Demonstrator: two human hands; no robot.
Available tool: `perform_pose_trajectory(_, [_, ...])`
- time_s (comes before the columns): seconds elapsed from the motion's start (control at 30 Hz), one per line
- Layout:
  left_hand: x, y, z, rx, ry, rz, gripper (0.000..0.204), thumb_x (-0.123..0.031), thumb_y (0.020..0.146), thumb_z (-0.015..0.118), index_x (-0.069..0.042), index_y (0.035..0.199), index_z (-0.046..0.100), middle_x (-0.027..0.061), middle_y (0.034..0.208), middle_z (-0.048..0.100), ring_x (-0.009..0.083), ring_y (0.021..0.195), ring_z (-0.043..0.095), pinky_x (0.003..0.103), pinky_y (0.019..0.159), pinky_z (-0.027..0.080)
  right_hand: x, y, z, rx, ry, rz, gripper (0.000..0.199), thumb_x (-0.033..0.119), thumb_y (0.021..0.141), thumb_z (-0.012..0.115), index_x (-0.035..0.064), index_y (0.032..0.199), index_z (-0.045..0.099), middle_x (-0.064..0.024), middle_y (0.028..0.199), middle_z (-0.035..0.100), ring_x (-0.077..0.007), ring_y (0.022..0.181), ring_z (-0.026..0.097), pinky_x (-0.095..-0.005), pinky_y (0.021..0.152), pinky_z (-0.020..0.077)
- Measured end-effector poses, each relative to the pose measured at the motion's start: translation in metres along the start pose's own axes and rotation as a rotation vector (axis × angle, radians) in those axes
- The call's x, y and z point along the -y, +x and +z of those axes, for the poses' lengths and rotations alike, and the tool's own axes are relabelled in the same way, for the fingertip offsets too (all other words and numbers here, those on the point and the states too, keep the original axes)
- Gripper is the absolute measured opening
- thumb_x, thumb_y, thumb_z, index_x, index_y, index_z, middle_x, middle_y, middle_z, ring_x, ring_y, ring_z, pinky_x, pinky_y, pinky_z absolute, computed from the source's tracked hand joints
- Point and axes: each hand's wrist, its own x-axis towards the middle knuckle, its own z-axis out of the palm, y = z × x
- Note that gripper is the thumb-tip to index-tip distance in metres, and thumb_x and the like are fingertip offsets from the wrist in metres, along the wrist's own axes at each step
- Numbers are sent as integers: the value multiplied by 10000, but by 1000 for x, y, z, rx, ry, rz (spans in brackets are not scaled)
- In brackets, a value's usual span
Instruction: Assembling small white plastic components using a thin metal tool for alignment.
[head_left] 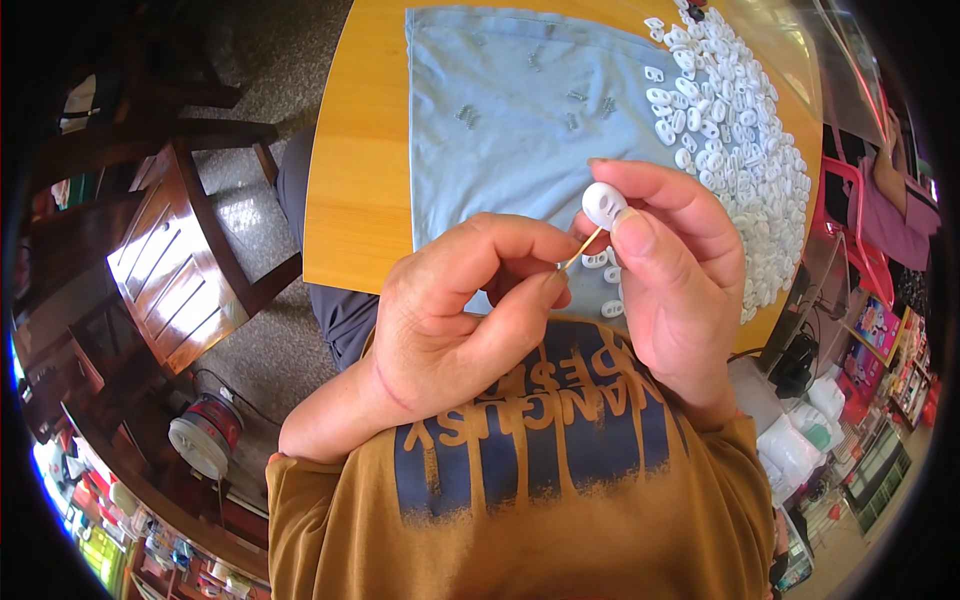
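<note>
My right hand (680, 265) pinches a small white plastic toggle piece (603, 204) between thumb and fingers, held up over the table. My left hand (455, 315) grips a thin yellow stick (583, 247) whose tip touches the underside of the white piece. Below the hands lie a few more white pieces (603, 262) on a light blue cloth (520, 130). A large heap of the same white pieces (735, 130) covers the cloth's right side.
The cloth lies on a round orange-wood table (355, 180). Several small metal springs (467, 116) are scattered on the cloth. A dark wooden chair (180, 270) stands to the left. A pink chair (845, 215) and another person's arm (890, 175) are at the right.
</note>
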Motion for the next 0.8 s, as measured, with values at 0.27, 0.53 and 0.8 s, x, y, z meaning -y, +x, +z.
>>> perform_pose_trajectory(0.27, [-1,-1,-2,0,-10,-7,164,51,836,510,18,996,520,76,813,598,57,654,554,156,527,436,-1,0,-1,13,-24,-19,303,119,848,558,-59,1093,541,-95,931,616,-134,817,580,-264,734,457])
perform_pose_trajectory(0.53, [-3,-3,-1,-16,10,-51,152,53,833,510,18,980,530,70,832,594,59,676,564,158,533,435,-8,1,-5,87,-217,-268,240,53,841,542,-54,1055,572,-67,924,556,-107,805,549,-225,717,428])
perform_pose_trajectory(0.8, [4,1,-3,-177,250,179,188,87,705,589,7,870,626,82,678,592,150,570,577,243,518,447,1,-1,-8,150,-668,-478,230,15,831,556,-39,1053,582,-62,938,531,-62,722,459,-182,642,366])
